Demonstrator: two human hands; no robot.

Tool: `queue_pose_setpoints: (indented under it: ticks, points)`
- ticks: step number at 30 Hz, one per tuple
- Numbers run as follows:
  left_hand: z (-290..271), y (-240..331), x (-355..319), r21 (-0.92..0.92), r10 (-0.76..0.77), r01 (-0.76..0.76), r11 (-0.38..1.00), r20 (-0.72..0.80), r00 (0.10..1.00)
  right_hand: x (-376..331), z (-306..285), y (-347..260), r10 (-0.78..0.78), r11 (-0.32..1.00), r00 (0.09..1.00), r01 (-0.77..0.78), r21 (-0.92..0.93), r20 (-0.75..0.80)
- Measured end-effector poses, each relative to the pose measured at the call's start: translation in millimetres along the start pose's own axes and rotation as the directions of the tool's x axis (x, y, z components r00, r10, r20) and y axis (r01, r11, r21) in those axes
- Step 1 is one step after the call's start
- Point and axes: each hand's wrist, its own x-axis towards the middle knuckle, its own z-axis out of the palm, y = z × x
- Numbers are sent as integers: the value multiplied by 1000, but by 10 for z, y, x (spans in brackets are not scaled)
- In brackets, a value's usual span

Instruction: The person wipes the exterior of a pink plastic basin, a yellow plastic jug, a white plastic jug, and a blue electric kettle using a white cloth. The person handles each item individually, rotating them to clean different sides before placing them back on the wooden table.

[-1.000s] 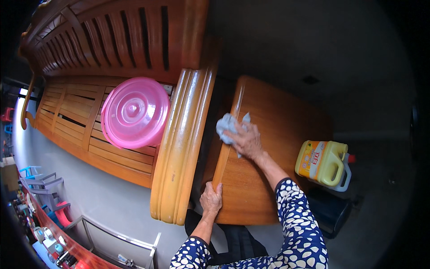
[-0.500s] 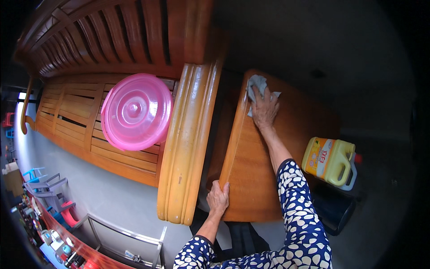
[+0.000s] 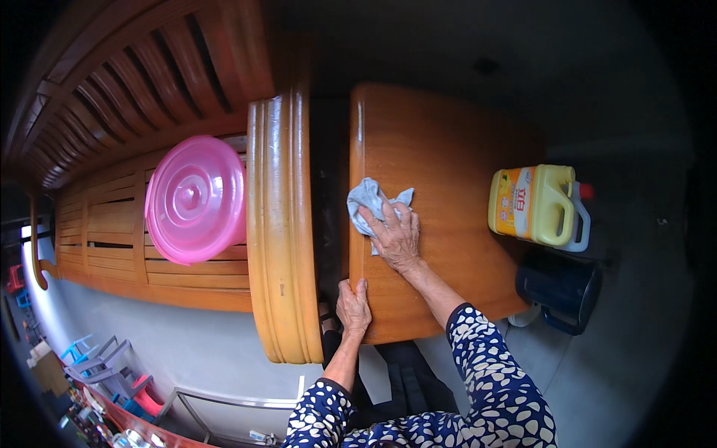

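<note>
The right hand [image 3: 397, 240] presses a grey cloth [image 3: 371, 200] flat on the desk [image 3: 448, 149] near its left edge, grip spread open, while the left hand [image 3: 353, 306] clenches that edge, probably for support

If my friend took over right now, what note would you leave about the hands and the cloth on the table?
Right hand: flat on the grey cloth, pressing it to the wooden table near its left edge, fingers spread.
Left hand: gripping the table's near left edge.
Nearby: yellow jug on the table's right side, dark bin beside it, pink lid on the wooden bench.
Done: can't tell which parts have been wiped.
Left: judging by the cloth's spot, probably the right half, around the jug.
</note>
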Motion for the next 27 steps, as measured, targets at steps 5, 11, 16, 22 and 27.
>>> queue_pose_setpoints:
  ticks: [5, 11, 16, 22, 27]
  points:
    - [-34, -26, 3, -4, -12, 12, 1000, -29, 1000, 0, 30, 10, -28, 999, 999, 29, 26, -40]
    - [-51, -24, -27, -55, -63, 60, 997, -57, 996, 17, 4, 33, -101, 994, 994, 102, 38, -49]
    - [44, -241, -106, 18, -13, 17, 1000, -168, 986, 5, -112, 13, -165, 983, 986, 166, 76, -22]
    - [-8, -101, -197, 104, -23, 40, 994, -162, 986, 233, -167, 360, -260, 965, 965, 262, 36, -35]
    - [-36, 83, -250, 220, -78, 112, 969, -160, 984, 654, -106, 919, 122, 987, 992, -117, -112, 35]
